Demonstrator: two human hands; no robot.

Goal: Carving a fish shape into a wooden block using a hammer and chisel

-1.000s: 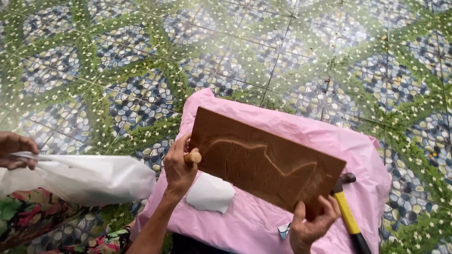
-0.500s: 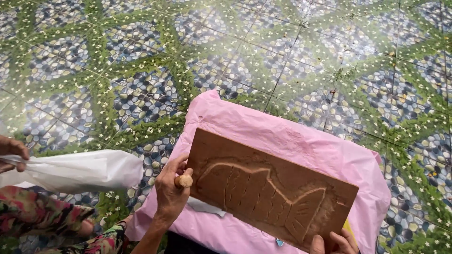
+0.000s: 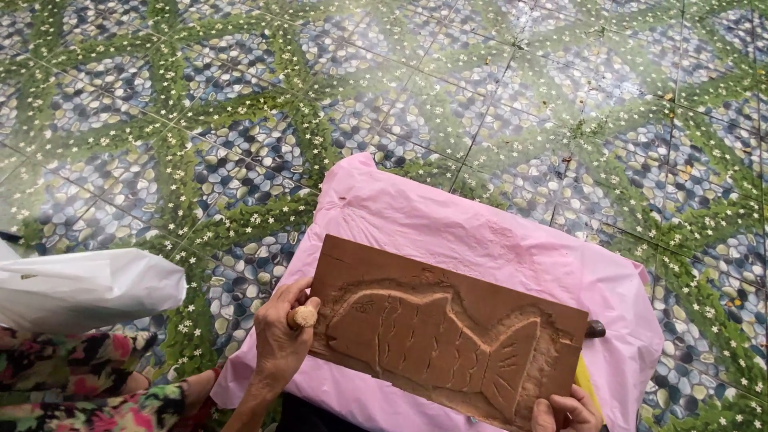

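At the bottom edge of the view the right hand is mostly cut off; only fingers and thumb show, curled over the lower right corner of the wooden board and clamping it. The left hand grips the board's left edge, fingers wrapped tight, with a small round wooden knob pinched against the thumb; what the knob belongs to is hidden in the palm. The board, carved with a fish, is held tilted between both hands above a pink sheet spread on the tiled floor. A dark object and a yellow strip peek out past the board's right edge, too hidden to identify. Left of the sheet lies a white bag, above flowered cloth.
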